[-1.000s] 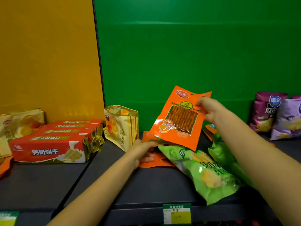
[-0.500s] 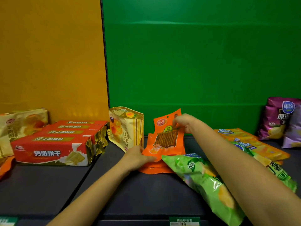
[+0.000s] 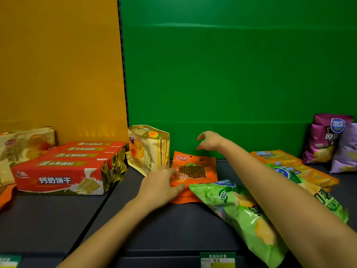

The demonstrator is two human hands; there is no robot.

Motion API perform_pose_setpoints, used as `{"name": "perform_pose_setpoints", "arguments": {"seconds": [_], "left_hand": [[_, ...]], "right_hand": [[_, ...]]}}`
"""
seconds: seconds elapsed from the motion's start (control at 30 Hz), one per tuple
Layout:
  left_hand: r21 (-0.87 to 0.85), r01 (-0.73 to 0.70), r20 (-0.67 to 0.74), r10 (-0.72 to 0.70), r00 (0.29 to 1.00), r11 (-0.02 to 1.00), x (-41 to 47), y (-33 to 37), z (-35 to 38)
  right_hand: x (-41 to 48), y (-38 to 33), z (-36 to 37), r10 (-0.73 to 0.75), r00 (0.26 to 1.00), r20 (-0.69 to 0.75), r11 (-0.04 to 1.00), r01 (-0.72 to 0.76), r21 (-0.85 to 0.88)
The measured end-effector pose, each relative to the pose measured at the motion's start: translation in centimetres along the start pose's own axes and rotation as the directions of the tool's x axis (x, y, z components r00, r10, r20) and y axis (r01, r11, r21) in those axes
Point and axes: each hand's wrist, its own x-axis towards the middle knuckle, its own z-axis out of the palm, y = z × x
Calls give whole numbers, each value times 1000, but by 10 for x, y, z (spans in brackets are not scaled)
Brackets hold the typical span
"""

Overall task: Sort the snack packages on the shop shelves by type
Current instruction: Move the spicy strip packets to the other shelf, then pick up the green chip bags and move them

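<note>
Packets (image 3: 195, 167): flat orange pouches with a clear window, stacked on the shelf (image 3: 173, 229) between the gold bag (image 3: 148, 149) and the green chip bag (image 3: 241, 211), whose corner overlaps them.
Left hand (image 3: 162, 185): grip flat, fingers straight, pressing on the stack's near left corner; nothing pinched.
Right hand (image 3: 209, 141): hovers above the stack's far edge, grip loosely spread and empty.
Step, as I judge it: squaring up the orange pile. Hold it down with the left, nudge the edges flush with the right, then slide the green chip bag off the corner.
Feel: slick film on thin pouches, likely to slip; the green chip bag is puffy and crinkled; red boxes (image 3: 58, 176) are stiff and foil-ended.
Others: purple bags (image 3: 326, 140) at far right, well apart.
</note>
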Motion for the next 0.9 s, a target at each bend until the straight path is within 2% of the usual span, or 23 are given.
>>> {"name": "perform_pose_setpoints", "arguments": {"seconds": [0.23, 0.33, 0.4, 0.47, 0.53, 0.67, 0.77, 0.9], "left_hand": [[-58, -181, -218, 164, 962, 982, -9, 5, -7], [-136, -203, -240, 166, 956, 970, -22, 7, -9], [-281, -164, -162, 122, 979, 946, -34, 10, -7], [-412, -109, -25, 108, 994, 904, -49, 16, -4], [-462, -70, 92, 126, 988, 884, -63, 26, -1], [-567, -31, 119, 119, 986, 823, -79, 49, 5], [-568, 28, 127, 54, 990, 822, -85, 71, 11], [-427, 129, 171, -60, 983, 895, -82, 97, 22]], "right_hand": [[-28, -1, -43, -144, 984, -103, 988, 138, -63], [-60, 9, -64, -163, 971, -175, 986, 155, -60], [-86, 23, -73, -154, 965, -211, 988, 149, -37], [-114, 42, -78, -122, 963, -241, 992, 122, -15], [-138, 68, -78, -64, 965, -253, 998, 64, -9], [-179, 119, -73, 117, 974, -194, 993, -121, -9], [-200, 143, -68, 216, 972, -90, 976, -216, 7], [-213, 154, -61, 187, 982, -17, 980, -186, 71]]}}
